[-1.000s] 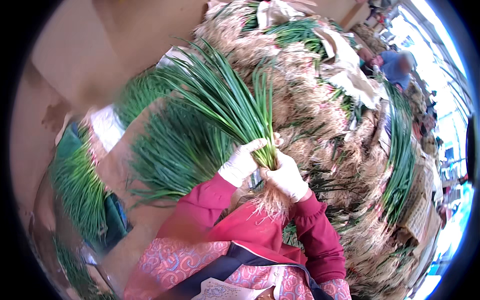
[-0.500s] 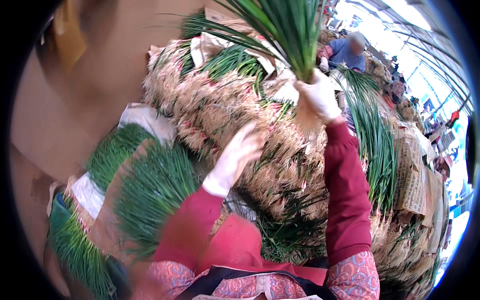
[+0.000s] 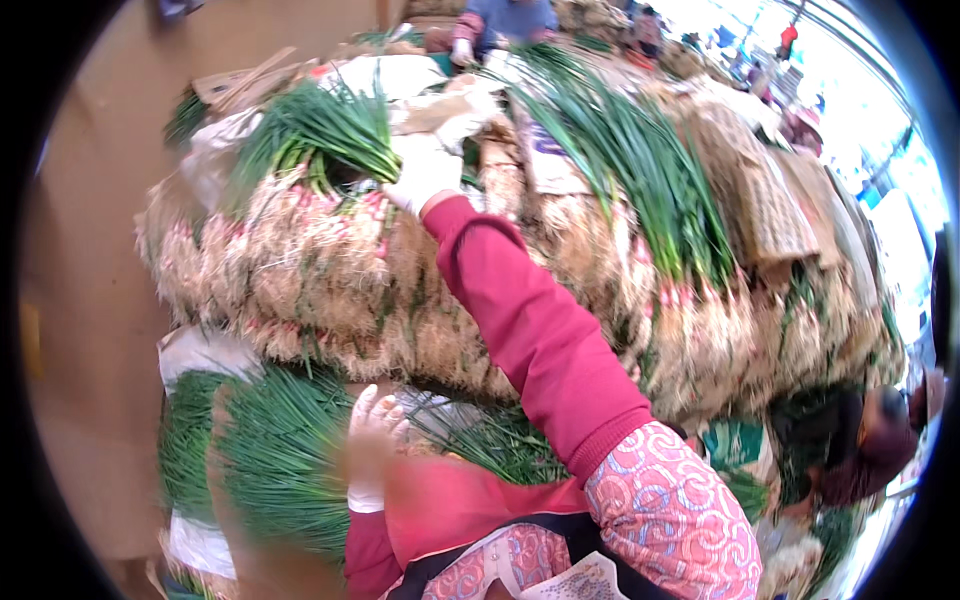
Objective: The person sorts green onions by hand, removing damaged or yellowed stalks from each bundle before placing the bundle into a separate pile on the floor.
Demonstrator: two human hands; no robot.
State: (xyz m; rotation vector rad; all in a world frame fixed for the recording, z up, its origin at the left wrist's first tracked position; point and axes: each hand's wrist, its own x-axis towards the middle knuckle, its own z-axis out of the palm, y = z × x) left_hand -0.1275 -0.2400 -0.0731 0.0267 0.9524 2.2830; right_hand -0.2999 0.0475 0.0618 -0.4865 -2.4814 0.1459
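Note:
My right hand (image 3: 425, 172), in a white glove, reaches across the pile of rooty bundles. Its fingers are closed at the lower stems of a bunch of green onions (image 3: 330, 135), whose leaves fan out to the left over the top of the pile. The hand itself hides part of the grip. Close to my body, my gloved left hand (image 3: 374, 420) is raised with its fingers apart and nothing in it. Beside it lies a heap of long green onion leaves (image 3: 280, 450). A dark blur partly covers the left hand.
The long pile of root ends (image 3: 330, 290) stretches across in front of me. More green onions (image 3: 650, 180) lie on its right, beside brown printed sacking (image 3: 745, 185). One person (image 3: 505, 20) is beyond the pile; another (image 3: 880, 440) is at the far right.
My right hand has swung left and lowered the bunch from upright onto the pile. My left hand has drawn back toward my body. The view has turned, shifting the pile.

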